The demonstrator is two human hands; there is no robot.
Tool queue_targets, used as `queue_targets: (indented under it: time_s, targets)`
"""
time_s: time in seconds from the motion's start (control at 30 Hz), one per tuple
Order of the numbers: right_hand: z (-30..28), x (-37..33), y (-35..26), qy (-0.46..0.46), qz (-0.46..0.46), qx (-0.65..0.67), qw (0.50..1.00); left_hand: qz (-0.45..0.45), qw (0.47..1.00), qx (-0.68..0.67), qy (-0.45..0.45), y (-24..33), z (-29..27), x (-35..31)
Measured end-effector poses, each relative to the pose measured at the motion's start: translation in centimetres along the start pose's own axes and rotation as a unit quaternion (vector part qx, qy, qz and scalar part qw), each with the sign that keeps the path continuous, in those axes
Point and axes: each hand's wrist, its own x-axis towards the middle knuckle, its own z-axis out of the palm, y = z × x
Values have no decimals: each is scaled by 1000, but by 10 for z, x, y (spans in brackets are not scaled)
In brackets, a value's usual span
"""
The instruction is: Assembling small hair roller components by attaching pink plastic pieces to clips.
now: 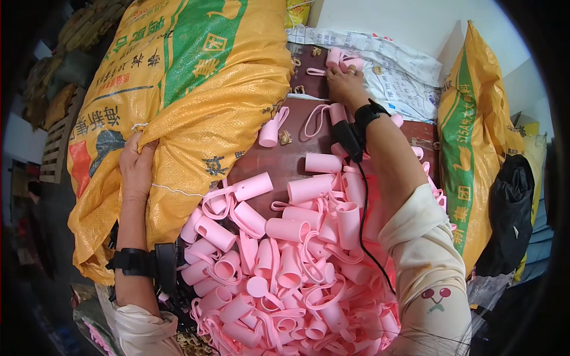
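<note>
Covering the near part of a red-brown table (252, 168), a heap of pink tubes (288, 273) lies tangled, smooth and matte, with open ends and flat loop straps. To its left bulges a large yellow sack (208, 118) of creased, shiny woven plastic, its contents hidden; the person's left hand (136, 161) has its fingers clamped on the gathered edge. On the right stand a narrower yellow sack (475, 130) and a crumpled black bag (504, 219). Beyond the heap sits a brass-coloured clip (285, 137). Farther off, the right hand (348, 86) bends its fingers against pink pieces (344, 59); whether they grip cannot be told. Beside it spreads white printed sheeting (409, 68), before a pale wall (409, 21). At far left are a slatted pallet (56, 142) and piled sacks (89, 29).
</note>
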Motion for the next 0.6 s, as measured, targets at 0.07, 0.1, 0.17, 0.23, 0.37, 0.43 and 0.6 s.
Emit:
queue_targets:
  time_s: [0.07, 0.1, 0.17, 0.23, 0.37, 0.43, 0.6]
  targets:
    - [-7, -8, 6, -83, 8, 58, 995, -4, 1000, 0, -2, -2, -1, 2]
    - [-11, -10, 10, -124, 12, 88, 988, -11, 1000, 9, -11, -3, -3, 2]
    - [-25, -11, 20, -94, 36, 111, 989, -27, 999, 28, -31, -4, -5, 1]
    - [-31, -13, 31, -34, 86, 156, 983, -17, 999, 22, -18, -2, -3, 0]
    - [-2, -9, 28, 126, 64, 176, 974, -3, 1000, 14, 6, -3, 0, 1]
    - [13, -3, 24, 115, 57, 187, 974, -12, 1000, 7, 4, -6, -2, 1]
    - [44, 5, 46, 28, 37, 203, 978, -20, 1000, -20, 7, -2, 6, 2]
